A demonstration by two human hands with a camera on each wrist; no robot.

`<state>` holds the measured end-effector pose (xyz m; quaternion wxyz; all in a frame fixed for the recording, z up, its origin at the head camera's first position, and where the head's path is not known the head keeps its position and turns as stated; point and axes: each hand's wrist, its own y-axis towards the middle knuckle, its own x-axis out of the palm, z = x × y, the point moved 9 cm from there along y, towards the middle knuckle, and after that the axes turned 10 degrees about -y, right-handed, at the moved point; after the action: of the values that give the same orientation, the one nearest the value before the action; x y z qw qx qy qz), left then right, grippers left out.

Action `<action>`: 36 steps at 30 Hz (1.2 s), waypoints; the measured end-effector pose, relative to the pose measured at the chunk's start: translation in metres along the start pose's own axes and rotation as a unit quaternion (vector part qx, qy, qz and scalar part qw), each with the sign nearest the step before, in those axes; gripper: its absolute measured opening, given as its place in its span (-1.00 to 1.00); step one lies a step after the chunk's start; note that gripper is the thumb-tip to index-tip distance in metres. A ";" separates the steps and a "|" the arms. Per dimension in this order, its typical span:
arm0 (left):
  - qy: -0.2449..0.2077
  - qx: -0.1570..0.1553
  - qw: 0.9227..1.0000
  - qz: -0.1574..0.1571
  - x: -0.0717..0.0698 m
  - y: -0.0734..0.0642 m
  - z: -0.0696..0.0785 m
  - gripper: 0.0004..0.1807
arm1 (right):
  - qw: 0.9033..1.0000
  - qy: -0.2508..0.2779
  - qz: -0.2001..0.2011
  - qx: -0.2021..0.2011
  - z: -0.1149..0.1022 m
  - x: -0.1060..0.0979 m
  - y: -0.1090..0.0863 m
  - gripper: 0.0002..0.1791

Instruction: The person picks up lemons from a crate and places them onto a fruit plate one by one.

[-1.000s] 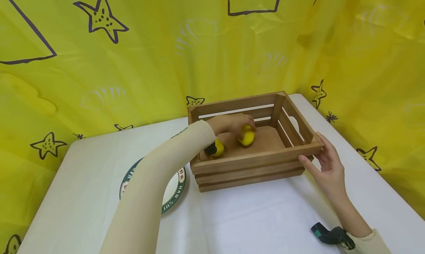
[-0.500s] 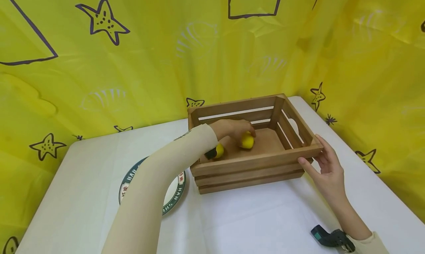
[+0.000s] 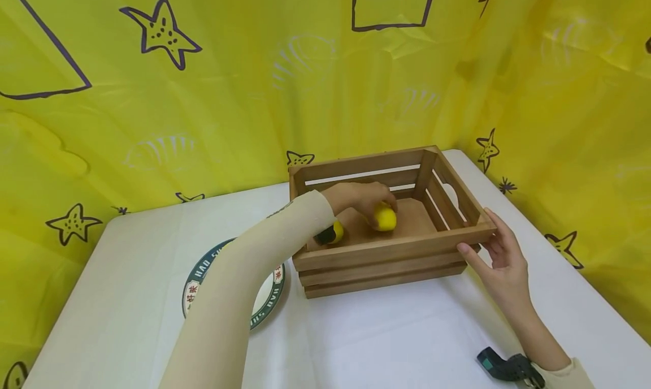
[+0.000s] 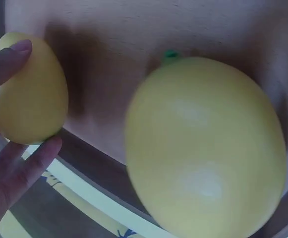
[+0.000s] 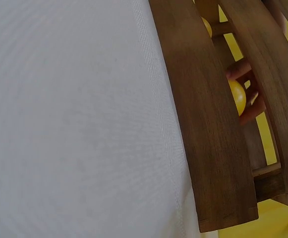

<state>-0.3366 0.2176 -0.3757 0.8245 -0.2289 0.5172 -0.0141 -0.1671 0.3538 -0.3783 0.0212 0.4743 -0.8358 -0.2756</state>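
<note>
- Your left hand (image 3: 362,198) reaches into the wooden crate (image 3: 386,259), thumb and fingers clamped around a yellow fruit (image 3: 387,218); the left wrist view shows the thumb on one side and fingertips on the other.
- That fruit is near the middle of the crate, away from its corners; you cannot tell from these views whether its underside touches the crate's floor.
- Your right hand (image 3: 502,264) grips the crate's near right corner, thumb against the front slat; the other fingers are partly hidden behind the corner.
- A second yellow fruit (image 3: 338,230) lies in the crate's near left corner, partly covered by a dark piece beside your left sleeve (image 3: 239,287). In your left wrist view it looms large, showing a green tip (image 4: 171,53), its lower end cut off.
- Through the slats, your right wrist view gives only slivers of both fruits and some of your left fingers.
- The crate stands toward the far right corner of the table (image 3: 127,298).
- To its left, nearer the table's middle, sits a plate (image 3: 277,290) with a green lettered rim; your left sleeve hides much of it, so its contents are hard to make out.
</note>
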 end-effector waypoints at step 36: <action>-0.057 0.043 0.992 0.101 -0.041 -0.016 0.017 -0.48 | 0.999 0.031 -0.001 0.009 0.000 0.000 -0.001 -0.10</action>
<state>-0.3379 0.2197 -0.3286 0.8589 -0.1403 0.4888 0.0607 -0.1660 0.3530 -0.3785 0.0429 0.4834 -0.8369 -0.2533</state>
